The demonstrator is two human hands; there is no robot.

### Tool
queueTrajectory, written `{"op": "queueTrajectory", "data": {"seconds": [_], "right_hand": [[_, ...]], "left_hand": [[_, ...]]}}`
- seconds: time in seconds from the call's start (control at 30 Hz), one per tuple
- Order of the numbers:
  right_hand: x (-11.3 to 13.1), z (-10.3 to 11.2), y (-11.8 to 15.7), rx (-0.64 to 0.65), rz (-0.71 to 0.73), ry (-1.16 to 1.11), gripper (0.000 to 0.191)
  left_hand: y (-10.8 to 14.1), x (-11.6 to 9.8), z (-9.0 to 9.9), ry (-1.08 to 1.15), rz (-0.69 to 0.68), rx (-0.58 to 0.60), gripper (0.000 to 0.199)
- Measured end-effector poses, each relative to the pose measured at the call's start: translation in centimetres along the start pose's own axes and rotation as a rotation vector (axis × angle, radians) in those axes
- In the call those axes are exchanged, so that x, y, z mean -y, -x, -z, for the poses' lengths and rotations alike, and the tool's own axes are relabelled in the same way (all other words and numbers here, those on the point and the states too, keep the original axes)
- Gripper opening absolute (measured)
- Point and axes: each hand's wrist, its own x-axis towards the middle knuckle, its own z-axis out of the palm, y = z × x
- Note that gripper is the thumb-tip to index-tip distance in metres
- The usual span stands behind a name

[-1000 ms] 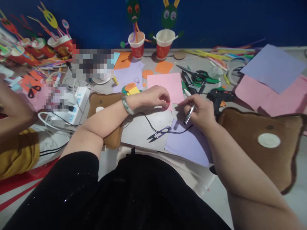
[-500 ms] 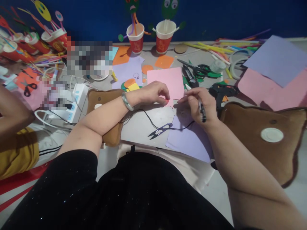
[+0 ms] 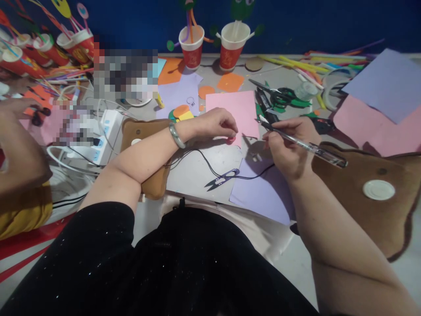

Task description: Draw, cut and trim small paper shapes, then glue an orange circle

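My left hand (image 3: 219, 125), a bangle on its wrist, is closed in a pinch at the lower left of a pink sheet (image 3: 232, 105). A small red piece (image 3: 231, 140) shows under its fingertips; its kind is too small to make out. Held in my right hand (image 3: 292, 147) is a pen (image 3: 307, 146) with a clear barrel, its dark tip pointing left near the sheet's right edge. Below the hands lie thread snips (image 3: 223, 179), a dark cord and a purple sheet (image 3: 259, 193).
Two red paper cups (image 3: 192, 50) with craft figures stand at the back. Black-handled scissors (image 3: 279, 94), a dark marker (image 3: 265, 105) and tape rolls lie at back right. Brown cushions (image 3: 355, 210) flank me. A white power strip (image 3: 107, 136) and another person's arm (image 3: 23, 153) are on the left.
The pen has turned in my right hand; its clear barrel now slants out to the right. That hand has shifted slightly right. My left hand keeps its pinch. The neighbouring person's arm has moved up.
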Motion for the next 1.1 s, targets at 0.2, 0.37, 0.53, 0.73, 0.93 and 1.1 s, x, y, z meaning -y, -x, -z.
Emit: {"op": "queueTrajectory", "data": {"seconds": [0.2,0.37,0.53,0.73,0.93,1.1], "right_hand": [[-0.1,-0.1,0.0,0.016,0.101,-0.014,0.008],[-0.7,0.0,0.3,0.043,0.086,0.042,0.007],[-0.2,0.3,0.4,0.112,0.112,0.065,0.005],[-0.1,0.1,0.3,0.121,0.135,0.056,0.006],[-0.1,0.1,0.3,0.140,0.105,0.055,0.007],[0.4,0.0,0.2,0.153,0.106,0.053,0.007]], "left_hand": [[0.0,0.1,0.0,0.070,0.050,0.000,0.010],[-0.1,0.1,-0.1,0.033,0.086,-0.006,0.012],[-0.4,0.6,0.0,-0.070,0.070,-0.013,0.023],[-0.4,0.8,-0.1,-0.100,0.053,-0.005,0.019],[-0.5,1.2,-0.1,-0.096,0.033,-0.015,0.017],[-0.5,1.0,0.0,-0.106,0.033,-0.004,0.016]]}}
